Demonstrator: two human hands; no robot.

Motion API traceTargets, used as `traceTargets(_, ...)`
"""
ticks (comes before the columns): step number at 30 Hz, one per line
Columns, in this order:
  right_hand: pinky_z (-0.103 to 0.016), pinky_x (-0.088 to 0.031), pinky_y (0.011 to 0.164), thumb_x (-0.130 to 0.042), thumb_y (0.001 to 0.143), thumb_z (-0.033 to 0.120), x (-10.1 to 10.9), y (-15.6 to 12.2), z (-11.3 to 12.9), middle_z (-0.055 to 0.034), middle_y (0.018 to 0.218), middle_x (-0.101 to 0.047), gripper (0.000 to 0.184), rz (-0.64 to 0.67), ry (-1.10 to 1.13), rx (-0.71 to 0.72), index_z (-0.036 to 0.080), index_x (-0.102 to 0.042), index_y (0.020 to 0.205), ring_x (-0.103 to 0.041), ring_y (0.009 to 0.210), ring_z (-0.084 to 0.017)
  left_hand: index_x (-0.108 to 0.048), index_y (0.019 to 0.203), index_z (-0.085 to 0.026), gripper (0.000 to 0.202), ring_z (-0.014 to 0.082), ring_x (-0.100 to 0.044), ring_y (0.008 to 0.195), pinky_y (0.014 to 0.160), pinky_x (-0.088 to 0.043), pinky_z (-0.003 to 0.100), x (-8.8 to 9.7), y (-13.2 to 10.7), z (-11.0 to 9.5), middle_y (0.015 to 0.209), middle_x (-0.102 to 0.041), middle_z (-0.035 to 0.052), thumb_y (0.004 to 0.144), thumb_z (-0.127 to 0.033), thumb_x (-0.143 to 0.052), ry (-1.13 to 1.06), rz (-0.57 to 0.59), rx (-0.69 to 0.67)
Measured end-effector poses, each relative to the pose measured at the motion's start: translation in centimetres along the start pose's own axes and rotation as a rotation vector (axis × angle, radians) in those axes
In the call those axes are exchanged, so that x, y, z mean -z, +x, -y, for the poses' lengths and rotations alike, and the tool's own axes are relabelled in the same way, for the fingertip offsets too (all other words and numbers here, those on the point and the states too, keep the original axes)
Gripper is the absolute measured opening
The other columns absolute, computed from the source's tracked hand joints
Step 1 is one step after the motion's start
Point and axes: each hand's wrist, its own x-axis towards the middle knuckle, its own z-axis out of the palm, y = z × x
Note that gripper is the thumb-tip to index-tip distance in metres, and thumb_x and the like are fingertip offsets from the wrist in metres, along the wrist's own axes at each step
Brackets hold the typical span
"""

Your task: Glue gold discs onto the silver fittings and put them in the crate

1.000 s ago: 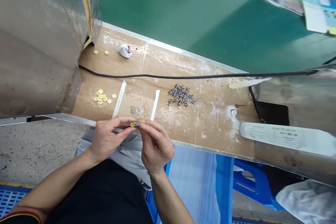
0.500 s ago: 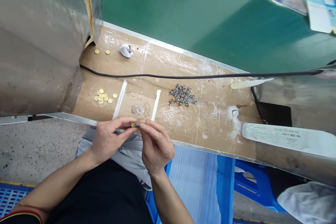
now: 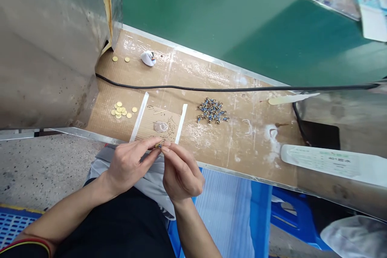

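Just over the near edge of the cardboard, my left hand point(image 3: 130, 165) pinches a small gold disc point(image 3: 157, 145) between thumb and fingertips. My right hand point(image 3: 183, 171) meets it there, its thumb and forefinger closed on a tiny blue-and-gold piece point(image 3: 161, 146) touching the disc; the fingertips cover most of it. Beyond the hands lies a small clear plastic dish point(image 3: 161, 126), with dark tiny bits scattered around it. To the right sits a pile of blue-and-gold pieces point(image 3: 211, 110), and to the left a group of gold discs point(image 3: 121, 110).
A black cable point(image 3: 193, 88) crosses the cardboard point(image 3: 229, 145). White tape strips point(image 3: 181, 123) flank the dish. A white bottle point(image 3: 329, 163) lies at right beside a pale nozzle point(image 3: 290, 98). A metal wall point(image 3: 48, 48) stands at left, and a crumpled white wad point(image 3: 148, 58) lies farther back.
The view has shifted slightly, moving the scene a little to the right. Both hands stay together at the disc; the left hand has turned a little, and less of the disc shows.
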Motion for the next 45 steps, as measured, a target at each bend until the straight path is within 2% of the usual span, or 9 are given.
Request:
traceTargets(6, -0.037, -0.077, 0.090, -0.077, 0.100, -0.003, 0.1, -0.4, 0.1, -0.0064, 0.126, -0.088, 0.055, -0.021, -0.021, 0.079, 0.028, -0.080, 0.145, -0.088, 0.104, -0.023, -0.080, 0.127, -0.020, 0.025, 0.0180, -0.091, 0.093, 0.094, -0.073, 0.024, 0.0, 0.0, -0.2, 0.113, -0.092, 0.0035, 0.105, -0.009, -0.074, -0.073, -0.050, -0.020)
traceTargets(16, -0.040, -0.080, 0.087, -0.078, 0.100, -0.001, 0.0, -0.7, 0.0, -0.0117, 0.128, -0.087, 0.047, -0.006, -0.010, 0.204, 0.017, -0.081, 0.143, -0.088, 0.109, -0.028, -0.082, 0.116, -0.020, 0.021, 0.0151, -0.089, 0.087, 0.088, -0.072, 0.020, -0.1, -0.3, -0.6, 0.103, -0.091, 0.0010, 0.101, -0.006, -0.077, -0.142, -0.088, 0.060)
traceTargets(27, -0.041, -0.080, 0.087, -0.078, 0.100, 0.001, 0.0, -0.5, -0.1, -0.0114, 0.128, -0.086, 0.048, 0.019, 0.011, 0.208, 0.019, -0.080, 0.145, -0.087, 0.112, -0.029, -0.084, 0.114, -0.021, 0.023, 0.0152, -0.090, 0.092, 0.092, -0.071, 0.019, 0.0, -0.5, -0.8, 0.107, -0.092, 0.0009, 0.099, -0.004, -0.079, -0.200, -0.103, 0.114)
traceTargets(30, -0.042, -0.079, 0.091, -0.080, 0.101, 0.004, 0.6, -0.2, 0.0, -0.0109, 0.131, -0.086, 0.055, 0.047, 0.076, 0.126, 0.023, -0.075, 0.153, -0.086, 0.115, -0.027, -0.084, 0.118, -0.021, 0.024, 0.0137, -0.089, 0.090, 0.091, -0.071, 0.018, -0.1, -0.6, -0.6, 0.107, -0.092, 0.0001, 0.101, -0.005, -0.079, -0.180, -0.094, 0.121)
traceTargets(32, -0.042, -0.078, 0.093, -0.078, 0.103, 0.005, 0.9, 0.0, 0.1, -0.0083, 0.131, -0.086, 0.055, 0.061, 0.131, -0.045, 0.029, -0.075, 0.152, -0.086, 0.114, -0.025, -0.083, 0.124, -0.021, 0.028, 0.0143, -0.090, 0.093, 0.095, -0.071, 0.019, -0.2, -0.7, -0.6, 0.113, -0.092, 0.0008, 0.102, -0.006, -0.078, -0.162, -0.092, 0.107)
traceTargets(34, -0.040, -0.076, 0.093, -0.076, 0.104, 0.004, 1.1, 0.4, 0.3, -0.0052, 0.126, -0.087, 0.048, 0.084, 0.206, -0.244, 0.033, -0.079, 0.143, -0.086, 0.110, -0.022, -0.081, 0.131, -0.022, 0.033, 0.0154, -0.090, 0.097, 0.100, -0.071, 0.022, -0.5, -0.8, -0.6, 0.119, -0.091, 0.0016, 0.102, -0.006, -0.077, -0.146, -0.093, 0.084)
traceTargets(36, -0.039, -0.074, 0.094, -0.076, 0.104, 0.005, 1.1, 0.7, 0.3, -0.0035, 0.119, -0.087, 0.041, 0.103, 0.294, -0.368, 0.033, -0.083, 0.133, -0.085, 0.109, -0.021, -0.080, 0.135, -0.023, 0.037, 0.0165, -0.090, 0.099, 0.102, -0.072, 0.023, -0.8, -0.8, -0.7, 0.123, -0.091, 0.0020, 0.102, -0.006, -0.076, -0.128, -0.096, 0.059)
traceTargets(40, -0.041, -0.069, 0.094, -0.077, 0.103, 0.005, 0.9, 0.9, 0.2, -0.0025, 0.110, -0.087, 0.036, 0.085, 0.408, -0.397, 0.033, -0.086, 0.123, -0.082, 0.106, -0.022, -0.080, 0.133, -0.023, 0.036, 0.0180, -0.091, 0.100, 0.101, -0.073, 0.025, -1.1, -0.7, -1.0, 0.122, -0.091, 0.0024, 0.102, -0.005, -0.076, -0.079, -0.094, -0.010)
traceTargets(45, -0.039, -0.066, 0.094, -0.078, 0.101, 0.003, 1.2, 0.5, 0.1, -0.0006, 0.104, -0.086, 0.035, 0.057, 0.455, -0.428, 0.033, -0.088, 0.118, -0.080, 0.102, -0.020, -0.081, 0.125, -0.020, 0.030, 0.0159, -0.090, 0.095, 0.098, -0.071, 0.021, -1.0, -0.4, -1.5, 0.113, -0.092, 0.0026, 0.103, -0.003, -0.074, -0.067, -0.064, -0.049)
